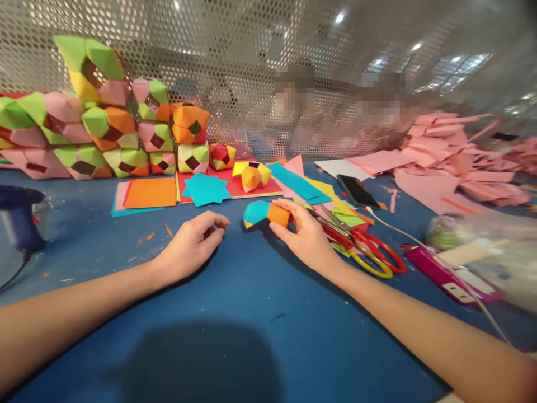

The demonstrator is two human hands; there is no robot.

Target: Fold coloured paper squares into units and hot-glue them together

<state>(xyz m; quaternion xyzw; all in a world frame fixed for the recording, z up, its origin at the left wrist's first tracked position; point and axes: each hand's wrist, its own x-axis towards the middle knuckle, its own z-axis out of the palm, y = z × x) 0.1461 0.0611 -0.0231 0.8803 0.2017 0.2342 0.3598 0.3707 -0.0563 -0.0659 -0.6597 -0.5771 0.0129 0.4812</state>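
A small folded-paper shape (257,212) in blue and orange, with a bit of yellow underneath, is at the middle of the blue table. My right hand (308,235) grips its orange end between thumb and fingers. To its left, my left hand (195,240) rests at the table with loosely curled fingers, a gap between thumb and forefinger and nothing in it. Just behind are a yellow and orange folded-paper shape (251,177) and a blue star-shaped paper piece (206,189).
Stacked paper modules (111,126) line the back left, with square paper sheets (151,193) before them. A blue corded tool (20,218) stands far left. Right are scissors (369,252), a phone (357,191), a magenta power strip (453,274), its white cable and pink paper strips (440,145).
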